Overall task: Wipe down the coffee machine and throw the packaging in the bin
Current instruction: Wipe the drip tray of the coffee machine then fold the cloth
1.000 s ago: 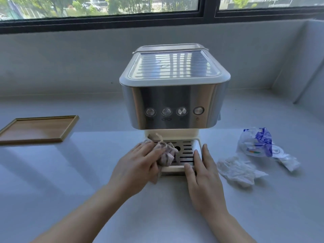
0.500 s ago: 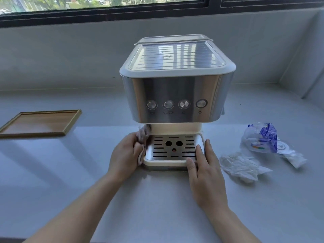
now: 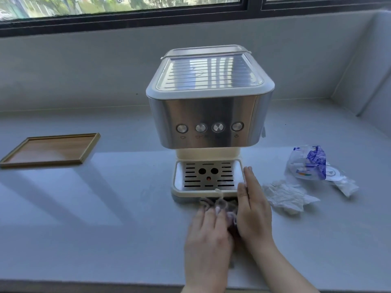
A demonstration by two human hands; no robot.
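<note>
A steel and cream coffee machine (image 3: 208, 115) stands mid-counter, its slotted drip tray (image 3: 208, 176) facing me. My left hand (image 3: 208, 235) presses a crumpled greyish cloth (image 3: 220, 205) against the tray's front edge; the cloth is blurred and partly hidden under my fingers. My right hand (image 3: 252, 208) lies flat, fingers straight, against the tray's right front corner, touching the cloth's side. To the right of the machine lie a crumpled white wrapper (image 3: 285, 197) and a clear plastic bag with blue print (image 3: 311, 166).
A shallow wooden tray (image 3: 50, 150) sits at the left of the white counter (image 3: 105, 197). A grey wall and a window ledge run behind the machine, and a side wall closes the far right. No bin is in view.
My left hand has carried the cloth from the drip tray's left side round to its front edge. My right hand has stayed at the tray's right corner.
</note>
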